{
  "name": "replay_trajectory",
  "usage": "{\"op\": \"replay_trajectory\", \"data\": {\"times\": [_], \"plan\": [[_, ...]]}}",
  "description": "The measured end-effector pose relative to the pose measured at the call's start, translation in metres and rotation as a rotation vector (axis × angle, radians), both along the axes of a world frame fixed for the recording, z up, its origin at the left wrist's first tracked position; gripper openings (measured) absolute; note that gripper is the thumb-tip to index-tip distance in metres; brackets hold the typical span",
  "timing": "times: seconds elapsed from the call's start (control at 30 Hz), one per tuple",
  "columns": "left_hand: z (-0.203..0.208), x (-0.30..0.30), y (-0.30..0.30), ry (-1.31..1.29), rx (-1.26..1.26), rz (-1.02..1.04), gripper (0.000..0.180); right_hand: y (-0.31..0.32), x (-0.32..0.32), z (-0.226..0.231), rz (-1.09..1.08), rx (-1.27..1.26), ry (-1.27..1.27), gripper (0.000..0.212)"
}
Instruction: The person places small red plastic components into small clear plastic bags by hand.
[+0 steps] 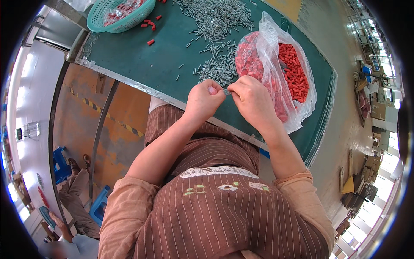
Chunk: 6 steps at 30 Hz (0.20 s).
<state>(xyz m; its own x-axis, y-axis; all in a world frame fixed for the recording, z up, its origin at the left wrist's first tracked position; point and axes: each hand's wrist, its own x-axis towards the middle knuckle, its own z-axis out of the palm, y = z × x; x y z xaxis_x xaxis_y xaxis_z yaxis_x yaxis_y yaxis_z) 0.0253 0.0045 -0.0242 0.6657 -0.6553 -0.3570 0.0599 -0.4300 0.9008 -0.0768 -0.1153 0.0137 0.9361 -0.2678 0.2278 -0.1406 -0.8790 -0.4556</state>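
My left hand [204,100] and my right hand [253,101] meet over the near edge of the green table, fingertips almost touching. Both are closed in a pinch. Between them shows a small greyish piece [227,92], perhaps one of the metal pins; its far end is hidden by the fingers. A pinkish spot shows among my left fingers, too small to name. Just beyond the hands lies a loose heap of metal pins [215,69]. Beside my right hand, an open clear plastic bag [271,47] holds many red plastic sleeves [293,71].
A larger pile of pins [217,17] covers the far part of the green table [129,64]. A mint-green basket [97,19] with red pieces stands at the far left, a few red sleeves [151,42] near it. At lower left, another person [79,200] sits at a white table.
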Motion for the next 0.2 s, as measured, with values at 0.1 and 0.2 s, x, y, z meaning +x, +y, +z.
{"op": "replay_trajectory", "data": {"times": [0.1,0.2], "plan": [[0.0008,-0.0011,-0.0012,-0.029,0.008,-0.004,0.014,0.0003,-0.0013,-0.0032,0.030,-0.109,0.023,0.007],[0.0036,-0.0019,-0.0019,-0.043,0.028,-0.007,0.014,0.0021,-0.0004,-0.0057,0.059,-0.156,0.036,0.006]]}}
